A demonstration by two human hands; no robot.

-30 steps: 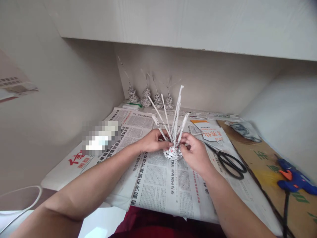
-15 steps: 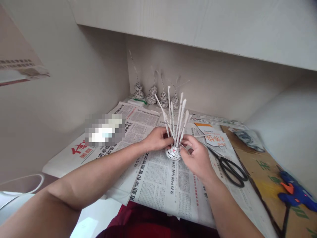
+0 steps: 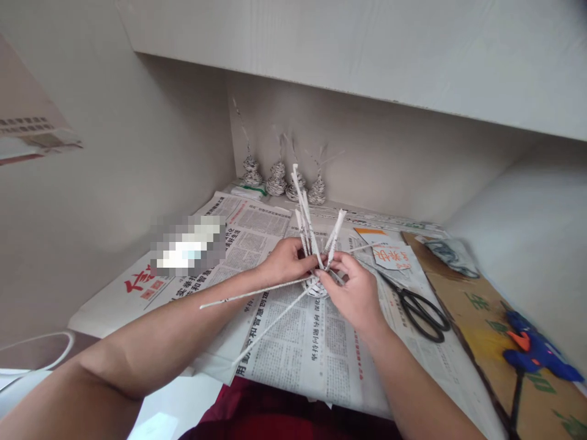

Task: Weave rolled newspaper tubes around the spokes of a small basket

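Observation:
Between my hands is a small woven piece (image 3: 316,289) made of rolled newspaper strips, low on the newspaper. My left hand (image 3: 293,260) is closed at its left rim, fingers wrapped around the base of the strips. My right hand (image 3: 351,284) pinches at the right side, its thumb and fingertips meeting near the rim. Several paper strips (image 3: 308,223) stand upright from the weave. Two long strips (image 3: 270,327) stick out toward the lower left. The fingers hide part of the rim.
Newspaper (image 3: 293,348) covers the table. Black-handled scissors (image 3: 424,315) lie to the right, beside cardboard (image 3: 495,342) bearing a blue glue gun (image 3: 534,348). Several finished woven pieces (image 3: 276,178) stand along the back wall beneath a low overhang (image 3: 358,49). A pixelated patch covers the left side.
Two strips now lie out toward the lower left, and fewer stand upright. The remaining upright strips lean differently. My hands stay at the weave, and the view has shifted slightly.

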